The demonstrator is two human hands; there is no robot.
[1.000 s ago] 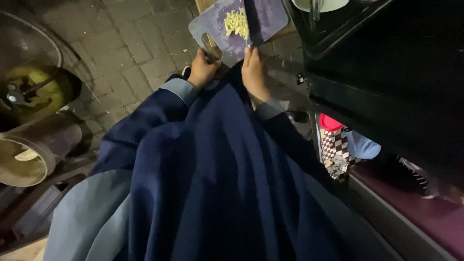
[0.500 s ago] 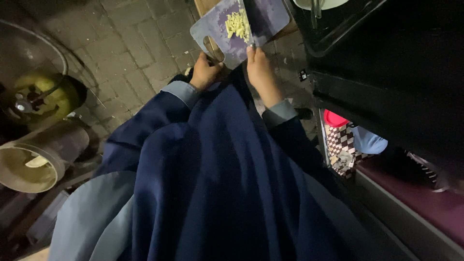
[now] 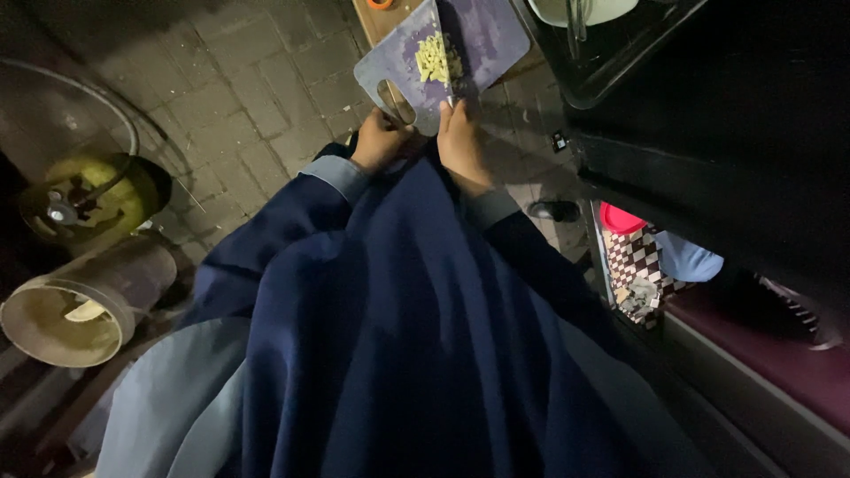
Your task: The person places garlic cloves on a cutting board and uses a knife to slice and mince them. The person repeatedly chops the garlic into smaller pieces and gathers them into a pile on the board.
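Head view, dim light, person in dark blue robe over paved floor point(image 3: 239, 80). Purple cutting board point(image 3: 482, 31) sits at 12 o'clock of frame, long axis running from 7 to 1 o'clock, handle slot at the 7 o'clock end, pointing toward the person. Left hand point(image 3: 379, 142) grips the board's handle end, fingers curled tight around that edge. Right hand point(image 3: 460, 137) just beside it at 3 o'clock, fingers wrapped on a knife point(image 3: 443, 44); blade runs up toward 12 o'clock, edge resting on the board next to a pile of chopped yellow bits point(image 3: 438, 57) near board centre. Handle itself hidden under the hand. Board lies on a wooden tabletop point(image 3: 376, 22), only a corner showing. At 9 o'clock of the person, yellow-green gas cylinder point(image 3: 88, 199) with a hose; below it at 8 o'clock a round metal pot point(image 3: 75, 314) lying tilted, mouth toward camera. At 3 o'clock a checkered bag point(image 3: 642, 265), touching a dark counter edge. Black tray point(image 3: 611, 62) at 1 o'clock, holding a pale bowl point(image 3: 584, 9)
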